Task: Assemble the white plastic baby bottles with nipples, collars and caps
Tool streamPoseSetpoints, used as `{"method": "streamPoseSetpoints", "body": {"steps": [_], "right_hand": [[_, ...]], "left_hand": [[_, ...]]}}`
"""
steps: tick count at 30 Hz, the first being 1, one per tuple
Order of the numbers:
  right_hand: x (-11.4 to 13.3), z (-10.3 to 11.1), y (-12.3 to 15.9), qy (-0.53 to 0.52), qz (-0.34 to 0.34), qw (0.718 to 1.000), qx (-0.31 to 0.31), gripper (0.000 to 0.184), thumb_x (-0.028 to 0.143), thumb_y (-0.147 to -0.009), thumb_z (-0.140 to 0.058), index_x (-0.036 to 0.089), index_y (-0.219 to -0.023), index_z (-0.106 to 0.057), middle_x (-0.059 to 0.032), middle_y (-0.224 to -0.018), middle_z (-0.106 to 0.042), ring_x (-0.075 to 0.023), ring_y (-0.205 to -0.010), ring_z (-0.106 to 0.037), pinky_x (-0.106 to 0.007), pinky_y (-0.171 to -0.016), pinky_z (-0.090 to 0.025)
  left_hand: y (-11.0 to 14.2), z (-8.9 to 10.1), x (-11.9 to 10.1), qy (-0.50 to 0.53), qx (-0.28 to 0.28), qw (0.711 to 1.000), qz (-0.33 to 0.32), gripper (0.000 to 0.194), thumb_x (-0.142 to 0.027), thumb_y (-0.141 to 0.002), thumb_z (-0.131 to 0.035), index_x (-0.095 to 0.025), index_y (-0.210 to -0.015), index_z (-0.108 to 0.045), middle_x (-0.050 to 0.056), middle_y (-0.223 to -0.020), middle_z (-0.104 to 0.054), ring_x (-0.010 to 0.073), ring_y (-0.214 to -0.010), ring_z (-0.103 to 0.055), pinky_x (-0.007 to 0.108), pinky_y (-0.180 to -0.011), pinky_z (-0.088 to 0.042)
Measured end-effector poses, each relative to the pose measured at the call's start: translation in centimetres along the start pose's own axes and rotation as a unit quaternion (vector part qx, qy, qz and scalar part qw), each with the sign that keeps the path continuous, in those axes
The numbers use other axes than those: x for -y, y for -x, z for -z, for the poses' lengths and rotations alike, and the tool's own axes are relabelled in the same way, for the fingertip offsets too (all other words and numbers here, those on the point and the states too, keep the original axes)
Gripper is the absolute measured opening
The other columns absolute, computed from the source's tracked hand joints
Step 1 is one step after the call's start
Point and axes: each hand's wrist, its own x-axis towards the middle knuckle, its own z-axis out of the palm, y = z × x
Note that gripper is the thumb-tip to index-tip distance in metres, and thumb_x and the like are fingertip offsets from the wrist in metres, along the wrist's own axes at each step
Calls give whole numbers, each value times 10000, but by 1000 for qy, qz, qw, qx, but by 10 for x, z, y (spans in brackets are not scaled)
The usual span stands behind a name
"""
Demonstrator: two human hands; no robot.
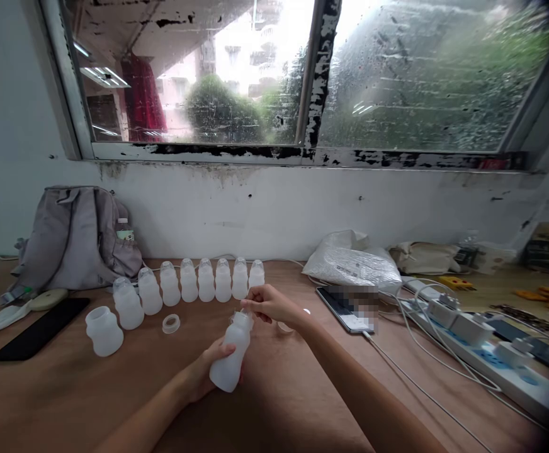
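My left hand [211, 368] is wrapped round the body of a frosted white baby bottle [231, 355], which leans to the right. At its top, the fingers of my right hand [267, 304] are pinched together; what they grip there, something small and clear, is hard to make out. Beyond my hands stands a row of several frosted bottles [206, 281] with clear domed caps. An uncapped bottle [104, 333] is at the left end. A white ring [171, 324] lies in front of the row. Partly hidden by my right wrist is a round pale piece [284, 327].
To the left are a black phone [41, 329] and a grey backpack [73, 236]. On the right lie a charging phone [345, 308], a bubble-wrap package [354, 261], and a power strip [496, 358] with plugs and trailing white cables. A window rises behind the wooden table [67, 402].
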Motion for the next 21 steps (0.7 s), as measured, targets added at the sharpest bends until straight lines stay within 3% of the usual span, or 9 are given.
{"method": "streamPoseSetpoints", "body": {"steps": [5, 12, 21], "right_hand": [[2, 5, 0, -54, 68, 996, 19, 280, 416, -721, -577, 142, -697, -523, 31, -555, -491, -63, -469, -438, -179, -409, -351], [1, 10, -1, -90, 104, 991, -1, 218, 355, -714, -594, 140, -748, -583, -2, -645, -543, -111, -614, -516, -238, -545, -446], [-3, 9, -6, -131, 117, 981, -79, 215, 341, -682, -616, 144, -766, -613, -16, -740, -574, -118, -681, -533, -268, -663, -447]], "left_hand": [[-2, 4, -3, 63, 28, 998, 4, 461, -447, -786, -418, -65, -1025, -517, 89, -699, -593, 183, -548, -562, 305, -537, -402], [-2, 3, -8, 73, 21, 996, 37, 532, -489, -801, -380, -141, -1203, -403, 54, -709, -590, 150, -487, -560, 240, -409, -395], [-3, 5, -9, 96, -5, 995, 35, 535, -579, -758, -388, -91, -908, -550, 44, -634, -568, 119, -398, -521, 202, -322, -320]]}}
